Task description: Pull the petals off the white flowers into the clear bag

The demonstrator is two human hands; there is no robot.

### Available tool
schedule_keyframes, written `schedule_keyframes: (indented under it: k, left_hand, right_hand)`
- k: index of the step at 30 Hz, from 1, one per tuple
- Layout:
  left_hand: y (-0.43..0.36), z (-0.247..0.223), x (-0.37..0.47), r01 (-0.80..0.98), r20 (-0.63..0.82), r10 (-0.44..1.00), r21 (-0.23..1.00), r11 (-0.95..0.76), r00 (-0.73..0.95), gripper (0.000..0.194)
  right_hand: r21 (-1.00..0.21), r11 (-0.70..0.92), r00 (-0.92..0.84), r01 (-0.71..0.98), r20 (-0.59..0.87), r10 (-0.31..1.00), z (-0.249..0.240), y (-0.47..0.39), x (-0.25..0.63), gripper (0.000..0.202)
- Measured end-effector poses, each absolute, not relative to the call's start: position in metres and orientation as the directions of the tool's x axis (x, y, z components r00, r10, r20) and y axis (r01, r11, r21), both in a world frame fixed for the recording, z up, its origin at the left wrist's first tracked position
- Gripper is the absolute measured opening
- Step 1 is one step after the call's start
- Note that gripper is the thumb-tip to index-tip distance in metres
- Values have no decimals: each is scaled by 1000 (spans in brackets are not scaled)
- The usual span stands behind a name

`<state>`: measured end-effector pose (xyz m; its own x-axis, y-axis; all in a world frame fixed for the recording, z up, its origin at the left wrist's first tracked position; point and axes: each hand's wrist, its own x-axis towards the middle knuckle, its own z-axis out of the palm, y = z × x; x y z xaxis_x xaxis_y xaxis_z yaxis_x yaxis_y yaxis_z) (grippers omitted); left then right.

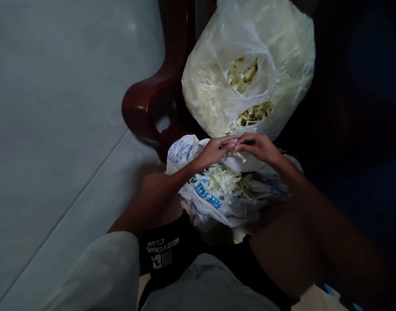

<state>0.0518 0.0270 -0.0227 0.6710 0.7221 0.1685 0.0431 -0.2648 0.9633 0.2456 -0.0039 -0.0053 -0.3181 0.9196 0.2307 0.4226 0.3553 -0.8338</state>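
Observation:
My left hand [218, 149] and my right hand [254, 145] meet fingertip to fingertip above an open white plastic bag with blue print [210, 199]. Pinched between them is a small pale flower-like piece [239, 156], its lower end hanging below the fingers. Both hands are closed on it; the exact grip of each finger is partly hidden. A heap of white, petal-like pieces [222, 181] lies in the printed bag beneath. Just beyond my hands stands a big translucent bag [210, 90], with yellowish petal-like pieces [254, 114] showing through its openings.
A dark red, glossy carved wooden furniture part [136, 101] curves up left of the bags. Pale floor tiles [55, 86] with a seam spread over the left. My bare knees flank the printed bag. The right side is very dark.

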Motion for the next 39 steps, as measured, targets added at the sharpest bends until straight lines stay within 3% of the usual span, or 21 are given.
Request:
schedule_keyframes:
  k: [18, 25, 35, 39]
  left_hand:
    - [9, 14, 20, 94, 54, 778, 985, -143, 625, 40]
    - [24, 16, 10, 214, 58, 821, 953, -215, 568, 39]
    - [21, 10, 13, 211, 118, 791, 931, -300, 601, 37]
    - [20, 10, 16, 220, 169, 777, 903, -368, 606, 36]
  right_hand:
    - [-779, 467, -249, 418, 396, 884, 11, -27, 212, 11]
    - [-706, 517, -342, 485, 391, 855, 18, -14, 203, 19]
    - [-812, 369, -244, 453, 285, 927, 13, -16, 205, 14]
    - [-788, 380, -267, 484, 280, 922, 12, -18, 207, 14]
